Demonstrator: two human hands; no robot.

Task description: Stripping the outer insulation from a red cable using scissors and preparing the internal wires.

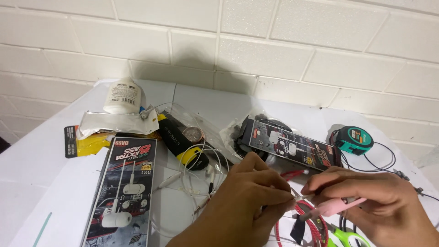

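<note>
- Our left hand (249, 201) pinches a thin wire end between thumb and fingertips, right against the right hand (366, 201).
- Our right hand grips a pink cable connector (336, 206), its tip meeting that pinch.
- The wire looks only partly prepared; whether it is joined we cannot tell.
- Beyond our left hand lie white earphones (201, 176); green scissors (345, 238) sit below our right.
</note>
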